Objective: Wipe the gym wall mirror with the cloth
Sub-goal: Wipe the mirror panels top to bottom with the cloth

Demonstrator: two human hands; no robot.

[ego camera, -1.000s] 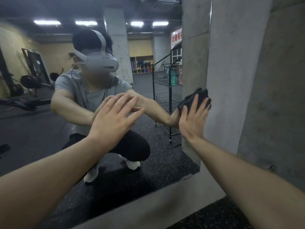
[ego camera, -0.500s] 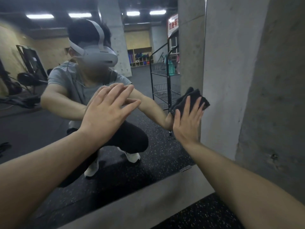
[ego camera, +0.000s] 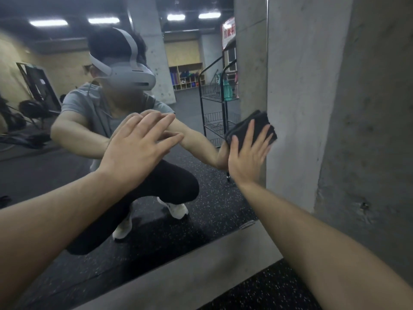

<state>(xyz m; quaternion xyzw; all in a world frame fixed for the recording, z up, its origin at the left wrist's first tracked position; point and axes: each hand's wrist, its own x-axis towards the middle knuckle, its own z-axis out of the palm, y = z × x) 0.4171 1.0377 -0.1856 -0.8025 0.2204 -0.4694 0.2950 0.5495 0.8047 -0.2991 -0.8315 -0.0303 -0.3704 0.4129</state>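
The wall mirror (ego camera: 67, 175) fills the left and middle of the view and ends at a vertical right edge beside a concrete pillar. My right hand (ego camera: 247, 151) presses a folded dark cloth (ego camera: 259, 125) flat against the glass at that right edge, fingers straight and spread over it. My left hand (ego camera: 138, 148) lies flat on the mirror further left, fingers straight, holding nothing. The reflection shows a crouching person with both arms stretched to the glass.
A grey concrete pillar (ego camera: 335, 108) stands right of the mirror. A concrete ledge (ego camera: 201, 271) runs under the mirror's bottom edge, above black speckled rubber flooring (ego camera: 268, 294). A black wire rack and gym equipment appear only as reflections.
My right hand and the cloth have shifted slightly along the mirror's right edge. My left hand stays flat on the glass. The view has moved a little closer.
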